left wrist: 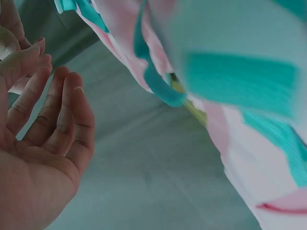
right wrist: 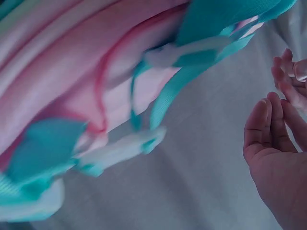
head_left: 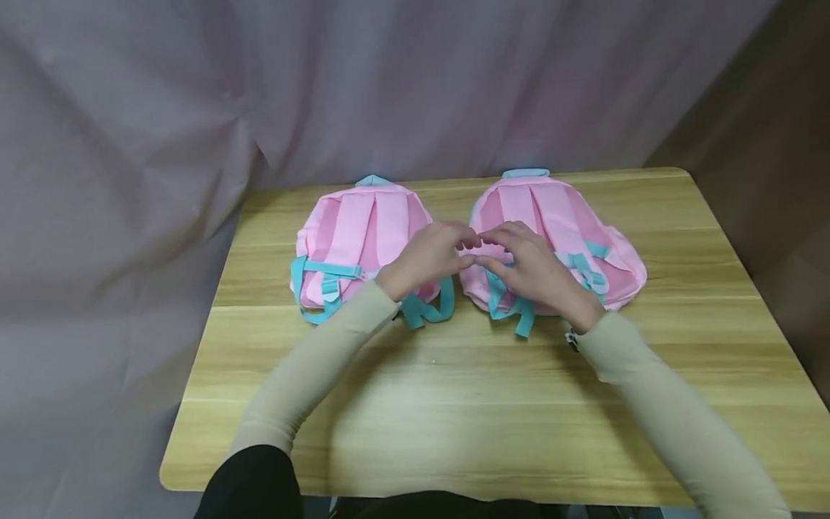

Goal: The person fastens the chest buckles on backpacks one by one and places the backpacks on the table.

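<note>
Two small pink backpacks with turquoise straps lie side by side on the wooden table, shoulder straps facing up: a left backpack (head_left: 350,227) and a right backpack (head_left: 551,205). Between them and above, my left hand (head_left: 428,256) and right hand (head_left: 534,267) meet, with fingertips close together or touching. Nothing is held by either one. Gently bent fingers show on the left hand (left wrist: 48,143) in the left wrist view. The right hand (right wrist: 276,148) looks similarly relaxed in the right wrist view. Turquoise webbing and buckles (right wrist: 124,151) appear close by there, blurred.
Loose strap ends (head_left: 428,310) spread in front of the left backpack. A small dark and white item (head_left: 571,339) shows beside the right wrist, its kind unclear. The wooden table (head_left: 441,404) extends toward my body, and a grey curtain (head_left: 402,86) hangs behind it.
</note>
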The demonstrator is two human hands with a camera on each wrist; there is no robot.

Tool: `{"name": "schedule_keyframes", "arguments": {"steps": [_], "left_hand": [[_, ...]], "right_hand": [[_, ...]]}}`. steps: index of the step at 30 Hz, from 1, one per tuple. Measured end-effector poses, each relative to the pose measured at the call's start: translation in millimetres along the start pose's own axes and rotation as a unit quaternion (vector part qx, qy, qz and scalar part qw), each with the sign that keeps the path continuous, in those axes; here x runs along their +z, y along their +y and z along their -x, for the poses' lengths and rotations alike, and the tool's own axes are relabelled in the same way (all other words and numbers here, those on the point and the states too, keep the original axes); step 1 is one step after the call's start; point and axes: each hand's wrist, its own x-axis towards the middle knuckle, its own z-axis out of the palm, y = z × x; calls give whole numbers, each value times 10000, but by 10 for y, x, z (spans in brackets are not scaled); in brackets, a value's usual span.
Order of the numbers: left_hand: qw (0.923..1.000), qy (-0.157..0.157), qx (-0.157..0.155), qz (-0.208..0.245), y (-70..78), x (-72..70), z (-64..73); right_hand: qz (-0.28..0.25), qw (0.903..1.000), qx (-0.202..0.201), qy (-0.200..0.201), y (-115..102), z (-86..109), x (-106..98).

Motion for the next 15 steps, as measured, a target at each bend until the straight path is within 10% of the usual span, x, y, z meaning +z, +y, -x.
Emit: {"name": "schedule_keyframes", "arguments": {"steps": [15], "left_hand": [[9977,481,-449,188,-454,-224,472]], "right_hand": [[-79,9979,-237,-601,-278,-364,373]]}}
